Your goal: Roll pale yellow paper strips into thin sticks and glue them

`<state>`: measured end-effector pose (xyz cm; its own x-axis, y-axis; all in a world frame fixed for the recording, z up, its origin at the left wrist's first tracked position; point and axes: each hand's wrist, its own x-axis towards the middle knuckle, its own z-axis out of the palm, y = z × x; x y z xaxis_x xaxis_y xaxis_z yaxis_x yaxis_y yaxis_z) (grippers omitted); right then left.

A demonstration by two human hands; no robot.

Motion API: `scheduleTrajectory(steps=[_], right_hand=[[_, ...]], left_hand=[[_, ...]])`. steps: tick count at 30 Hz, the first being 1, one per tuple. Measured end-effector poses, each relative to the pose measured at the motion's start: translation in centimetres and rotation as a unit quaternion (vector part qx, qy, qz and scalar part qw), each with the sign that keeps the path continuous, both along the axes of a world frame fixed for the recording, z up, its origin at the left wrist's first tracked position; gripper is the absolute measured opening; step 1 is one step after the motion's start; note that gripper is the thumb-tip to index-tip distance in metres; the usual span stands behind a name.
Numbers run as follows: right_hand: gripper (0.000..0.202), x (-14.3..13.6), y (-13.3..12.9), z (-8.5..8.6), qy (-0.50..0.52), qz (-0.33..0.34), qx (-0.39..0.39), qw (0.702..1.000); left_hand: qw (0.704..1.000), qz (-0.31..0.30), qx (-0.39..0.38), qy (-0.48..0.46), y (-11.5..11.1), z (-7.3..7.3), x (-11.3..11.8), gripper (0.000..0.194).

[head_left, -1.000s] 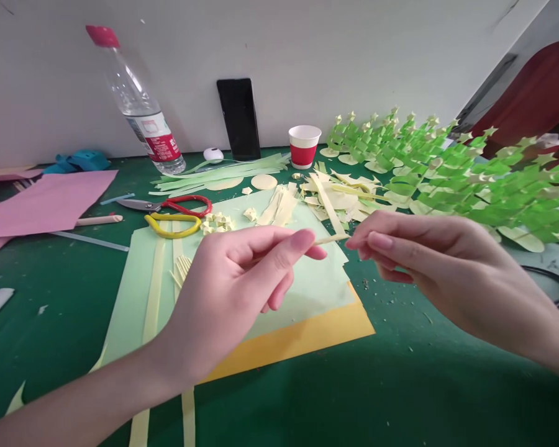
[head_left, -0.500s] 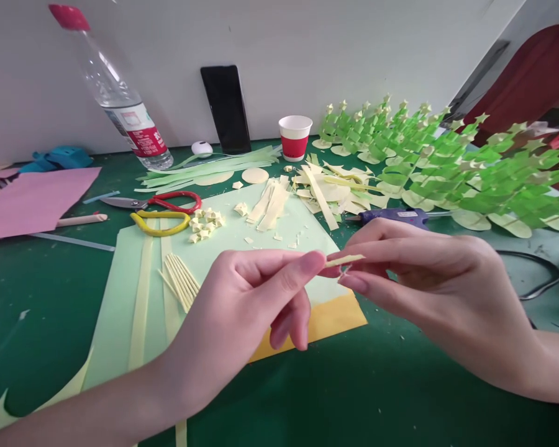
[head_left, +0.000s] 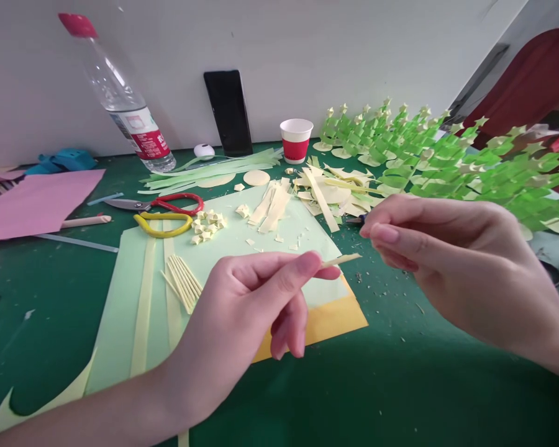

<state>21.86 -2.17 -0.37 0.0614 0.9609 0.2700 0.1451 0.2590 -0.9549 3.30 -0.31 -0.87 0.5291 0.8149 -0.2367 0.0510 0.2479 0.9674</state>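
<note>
Between the thumb and forefinger of my left hand (head_left: 261, 304) is a narrow pale-yellow paper strip (head_left: 347, 259), its free end pointing right. My right hand (head_left: 461, 267) is apart from the strip, thumb pressed to its fingertips; what they pinch, if anything, is hidden. Under my left hand lies a light-green sheet (head_left: 121, 279) with an orange-yellow sheet (head_left: 335, 320) at its lower right. On the green sheet rest small folded paper stars (head_left: 208, 227), several thin pale-yellow sticks (head_left: 184, 279) and short cream strips (head_left: 272, 205).
Red-and-yellow-handled scissors (head_left: 168, 214) lie at the left, near a pink sheet (head_left: 41, 202). A bottle (head_left: 140, 133), a phone (head_left: 228, 112) and a paper cup (head_left: 296, 141) stand along the wall. Paper scraps (head_left: 338, 192) and rows of green paper plants (head_left: 428, 155) fill the back right.
My right hand has moved right and slightly up, away from the strip it was touching. My left hand still pinches the strip. The view has shifted slightly.
</note>
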Motion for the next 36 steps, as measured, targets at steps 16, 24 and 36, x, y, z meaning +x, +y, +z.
scheduleTrajectory(steps=[16, 24, 36], right_hand=[[0.011, -0.6, -0.6, -0.5, -0.168, 0.022, 0.191, 0.967], [0.016, -1.1, -1.3, -0.2, -0.122, 0.016, 0.177, 0.976], [0.032, -0.3, 0.9, -0.3, 0.071, 0.072, -0.090, 0.991]], left_hand=[[0.993, -0.020, -0.099, -0.062, -0.1, 0.3, 0.3, 0.045], [0.984, -0.034, -0.143, -0.096, -0.9, -0.1, 0.3, 0.043], [0.999, 0.031, -0.021, -0.006, -0.3, -0.2, 0.4, 0.050]])
